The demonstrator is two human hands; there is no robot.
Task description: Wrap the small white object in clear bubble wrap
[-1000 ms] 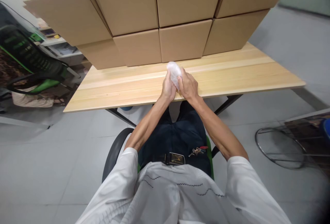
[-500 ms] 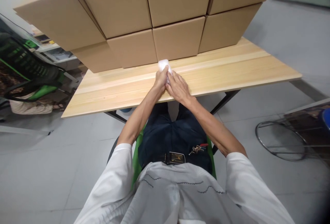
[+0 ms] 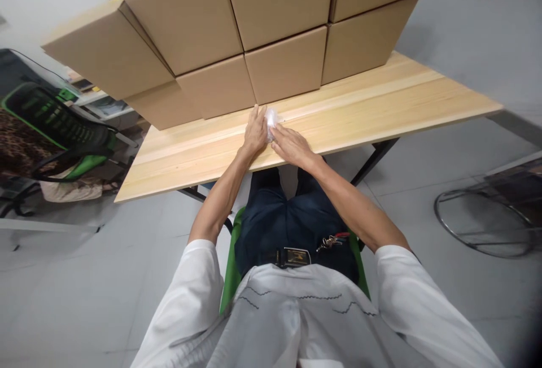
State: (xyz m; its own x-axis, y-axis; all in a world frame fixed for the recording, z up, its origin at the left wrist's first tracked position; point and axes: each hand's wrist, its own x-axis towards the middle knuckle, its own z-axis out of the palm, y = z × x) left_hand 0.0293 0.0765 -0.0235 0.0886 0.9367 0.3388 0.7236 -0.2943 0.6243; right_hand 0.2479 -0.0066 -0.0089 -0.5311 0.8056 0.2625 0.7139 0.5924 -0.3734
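Note:
A small whitish, translucent packet (image 3: 271, 118) lies on the light wooden table (image 3: 372, 111), between my two hands. My left hand (image 3: 256, 130) rests along its left side, fingers stretched forward and the palm edge toward the tabletop. From the right, my right hand (image 3: 290, 143) reaches over with its fingertips on the packet's near part. Neither hand is wrapped round it. The packet's lower end is partly hidden by my fingers, and what is inside cannot be made out.
Stacked cardboard boxes (image 3: 283, 63) stand along the table's far side, just beyond my hands. A black and green chair (image 3: 55, 131) is at the left. A metal ring-shaped stand (image 3: 483, 224) is on the floor at right.
My hands have spread apart a little, and my left hand has opened from around the packet and lies beside it. The packet looks flatter and shows more between them. The camera view has shifted slightly.

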